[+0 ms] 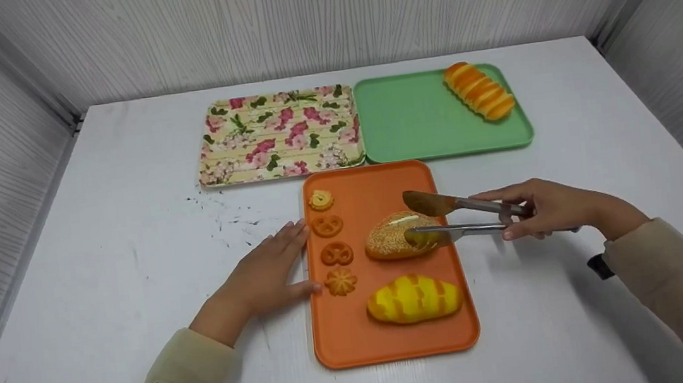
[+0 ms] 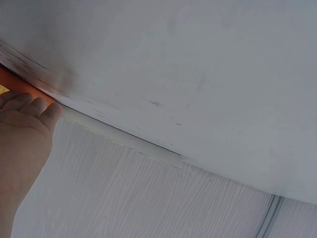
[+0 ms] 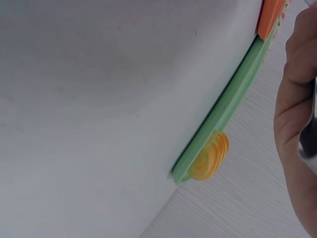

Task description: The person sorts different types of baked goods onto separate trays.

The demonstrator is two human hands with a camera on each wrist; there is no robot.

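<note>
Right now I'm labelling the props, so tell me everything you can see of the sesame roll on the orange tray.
The sesame roll is an oval, golden-brown bun, speckled with pale seeds and glossy on top, like a plastic model. It lies flat in the right half of the orange tray, above a yellow striped loaf. The metal tongs, held by the right hand, are open around its right end; the lower blade appears to touch it.

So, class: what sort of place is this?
Probably a staged tabletop booth, not a kitchen: a white table walled by grey panels, with toy-like breads on an orange tray.
</note>
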